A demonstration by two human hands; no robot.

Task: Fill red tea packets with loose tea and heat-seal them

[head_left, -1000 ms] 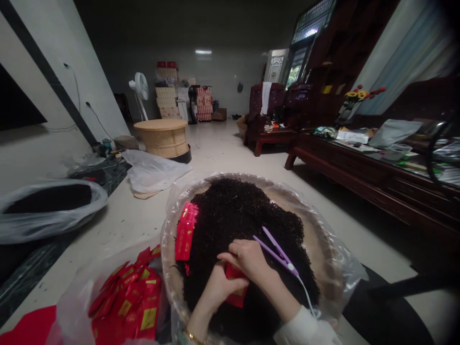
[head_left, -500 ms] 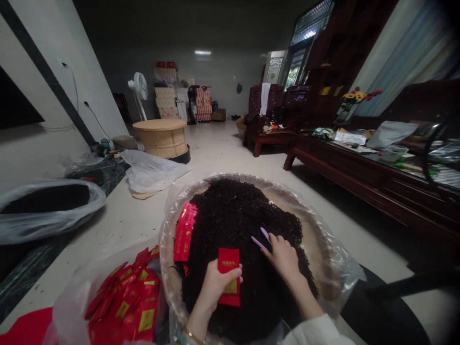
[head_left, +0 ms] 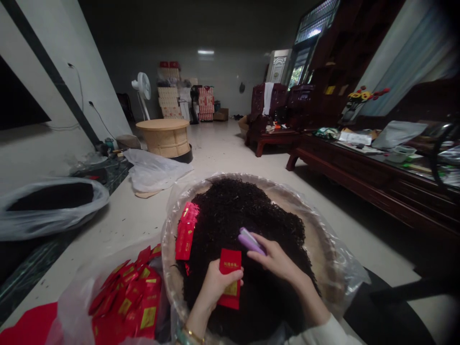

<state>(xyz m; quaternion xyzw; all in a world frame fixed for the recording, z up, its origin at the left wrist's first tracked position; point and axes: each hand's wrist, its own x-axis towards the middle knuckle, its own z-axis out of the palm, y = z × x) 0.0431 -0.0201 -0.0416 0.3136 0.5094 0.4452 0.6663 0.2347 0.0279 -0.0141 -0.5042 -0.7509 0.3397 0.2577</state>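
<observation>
Upright over the dark loose tea leaves (head_left: 247, 206) is a red tea packet (head_left: 230, 282) with gold lettering, held by my left hand (head_left: 215, 285), thumb across its front. My right hand (head_left: 275, 256) grips a small purple flat iron (head_left: 251, 241), its tips pointing up and left, just right of the packet's top and apart from it. The leaves lie in a wide round basket (head_left: 323, 268) lined with clear plastic. A stack of flat red packets (head_left: 185, 235) rests on the leaves along the basket's left side.
Left of the basket, a clear plastic bag (head_left: 77, 297) holds many red packets (head_left: 132, 292). Farther left stands an open bag of dark leaves (head_left: 53, 196). A round wooden table (head_left: 163, 125) stands behind, and a long dark wood table (head_left: 345, 163) lies to the right.
My right hand left the packet, picked the purple flat iron up off the leaves and brought it left toward the packet. My left hand turned the packet upright, front showing.
</observation>
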